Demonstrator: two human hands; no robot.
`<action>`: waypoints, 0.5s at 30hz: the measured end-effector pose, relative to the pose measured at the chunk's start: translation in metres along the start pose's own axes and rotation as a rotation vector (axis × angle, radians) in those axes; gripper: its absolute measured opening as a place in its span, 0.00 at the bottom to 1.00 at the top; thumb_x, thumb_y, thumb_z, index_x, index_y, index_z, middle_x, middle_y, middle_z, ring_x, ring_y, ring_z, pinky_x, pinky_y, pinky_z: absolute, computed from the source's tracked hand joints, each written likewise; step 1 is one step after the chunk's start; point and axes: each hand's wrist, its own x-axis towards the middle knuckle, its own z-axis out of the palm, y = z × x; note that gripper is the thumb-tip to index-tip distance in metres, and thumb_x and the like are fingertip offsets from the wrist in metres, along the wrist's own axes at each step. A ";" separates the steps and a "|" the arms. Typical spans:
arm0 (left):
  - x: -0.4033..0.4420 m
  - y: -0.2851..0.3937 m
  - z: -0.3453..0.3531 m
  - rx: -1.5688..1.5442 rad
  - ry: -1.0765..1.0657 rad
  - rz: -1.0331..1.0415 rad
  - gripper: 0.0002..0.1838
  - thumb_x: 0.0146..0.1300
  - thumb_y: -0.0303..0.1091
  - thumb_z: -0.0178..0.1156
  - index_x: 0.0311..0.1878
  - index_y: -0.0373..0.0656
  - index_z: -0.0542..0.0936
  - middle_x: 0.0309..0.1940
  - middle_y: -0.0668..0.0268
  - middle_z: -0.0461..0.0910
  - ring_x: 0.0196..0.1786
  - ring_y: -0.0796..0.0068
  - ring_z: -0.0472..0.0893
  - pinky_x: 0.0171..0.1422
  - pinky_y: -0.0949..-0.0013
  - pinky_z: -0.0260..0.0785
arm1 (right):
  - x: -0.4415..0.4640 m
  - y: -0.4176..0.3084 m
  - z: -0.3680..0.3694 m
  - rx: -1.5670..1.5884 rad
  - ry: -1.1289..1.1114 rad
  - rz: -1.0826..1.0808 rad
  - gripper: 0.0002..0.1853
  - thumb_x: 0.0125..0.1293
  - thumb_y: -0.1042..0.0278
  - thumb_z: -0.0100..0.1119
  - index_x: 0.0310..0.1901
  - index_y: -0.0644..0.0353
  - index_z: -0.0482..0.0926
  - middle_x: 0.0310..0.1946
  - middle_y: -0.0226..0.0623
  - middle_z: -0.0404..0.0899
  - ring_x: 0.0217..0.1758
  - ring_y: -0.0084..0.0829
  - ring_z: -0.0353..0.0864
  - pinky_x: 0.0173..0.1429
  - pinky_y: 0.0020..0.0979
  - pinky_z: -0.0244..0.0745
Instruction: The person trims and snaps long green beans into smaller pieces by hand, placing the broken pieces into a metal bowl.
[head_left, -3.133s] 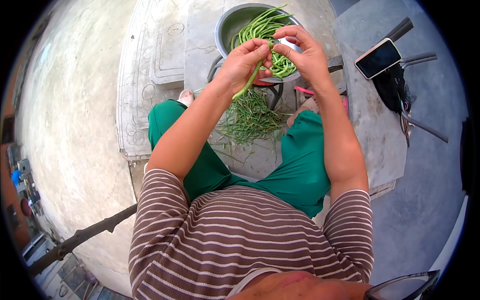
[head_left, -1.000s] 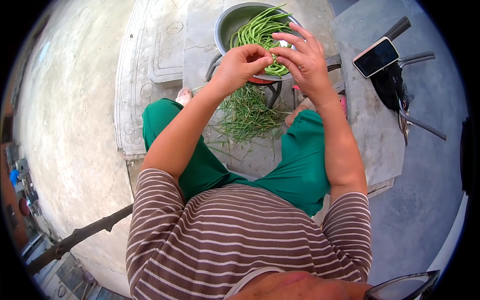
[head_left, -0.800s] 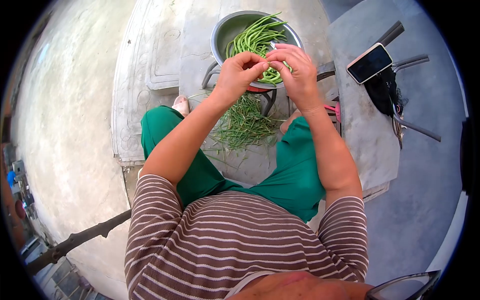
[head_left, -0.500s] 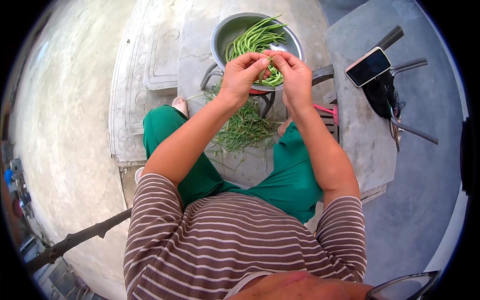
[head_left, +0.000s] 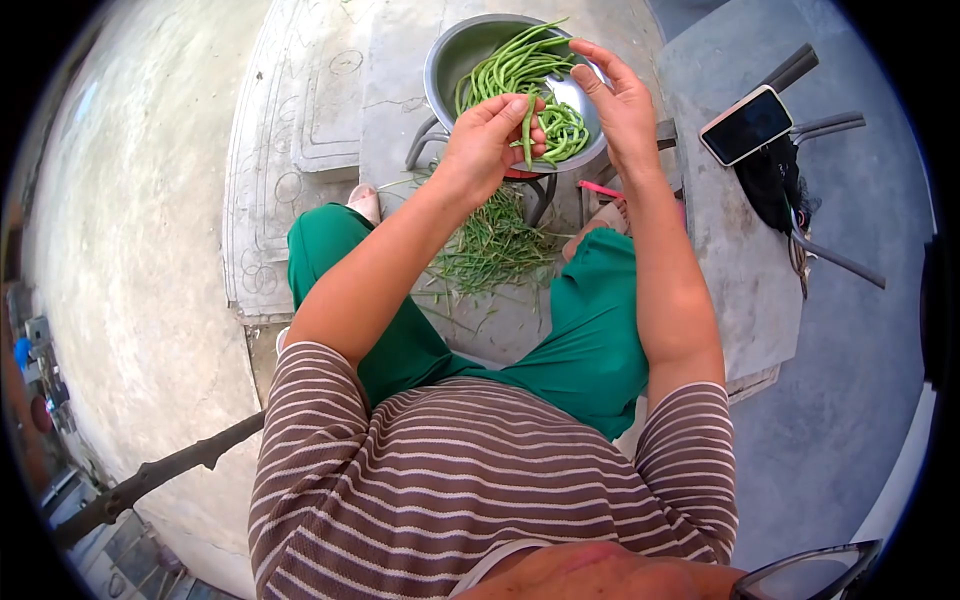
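Between the thumb and fingers of my left hand [head_left: 485, 140] is a piece of green bean [head_left: 528, 135], held over the near side of a metal bowl [head_left: 436, 85]. My right hand [head_left: 622, 105] is raised over the bowl's right rim, thumb and fingers apart, with nothing visible in it. Long whole green beans [head_left: 515, 62] lie at the back and left of the bowl. Short or curled bean pieces [head_left: 566, 135] lie at its front right. Part of the bowl's near rim is hidden by my left hand.
The bowl stands on a stool with dark curved legs [head_left: 543, 200]. Below it, a heap of green trimmings [head_left: 495, 245] covers the ground between my feet. To the right, a phone [head_left: 747, 126] and a black bag [head_left: 768, 185] rest on a metal-legged seat. A branch [head_left: 160, 475] lies at lower left.
My hands have come apart: the right one opened and moved right and up from the bean. The left stays over the bowl, still pinching the bean piece.
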 end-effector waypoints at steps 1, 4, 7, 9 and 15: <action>0.000 0.000 0.000 0.015 -0.013 0.007 0.13 0.71 0.37 0.52 0.46 0.36 0.76 0.32 0.69 0.75 0.36 0.76 0.76 0.41 0.69 0.73 | -0.001 0.000 0.000 -0.087 -0.122 -0.064 0.13 0.61 0.66 0.65 0.48 0.55 0.80 0.49 0.26 0.80 0.44 0.22 0.78 0.52 0.24 0.68; 0.000 0.001 -0.001 0.068 -0.017 0.023 0.12 0.71 0.37 0.53 0.46 0.37 0.76 0.32 0.69 0.76 0.36 0.78 0.76 0.41 0.71 0.73 | -0.011 -0.007 0.006 -0.252 -0.244 -0.181 0.09 0.57 0.67 0.67 0.39 0.56 0.82 0.41 0.28 0.80 0.44 0.26 0.77 0.52 0.25 0.69; 0.000 0.002 0.002 0.143 0.010 0.049 0.11 0.70 0.37 0.54 0.46 0.38 0.77 0.33 0.69 0.78 0.36 0.79 0.77 0.41 0.71 0.73 | -0.015 -0.010 0.008 -0.333 -0.238 -0.278 0.07 0.54 0.73 0.67 0.35 0.61 0.80 0.33 0.30 0.78 0.40 0.29 0.77 0.47 0.28 0.71; 0.000 0.002 0.002 0.180 0.030 0.066 0.10 0.70 0.36 0.55 0.45 0.39 0.78 0.33 0.68 0.78 0.35 0.80 0.77 0.41 0.71 0.73 | -0.017 -0.013 0.009 -0.384 -0.235 -0.322 0.07 0.54 0.74 0.67 0.33 0.61 0.79 0.32 0.31 0.77 0.39 0.31 0.77 0.46 0.29 0.71; 0.006 -0.001 -0.012 -0.026 -0.067 0.024 0.07 0.66 0.32 0.59 0.43 0.40 0.78 0.32 0.68 0.79 0.35 0.76 0.78 0.41 0.70 0.73 | -0.024 -0.023 0.019 -0.437 -0.195 -0.472 0.05 0.53 0.76 0.63 0.30 0.62 0.76 0.30 0.35 0.76 0.35 0.37 0.77 0.40 0.33 0.71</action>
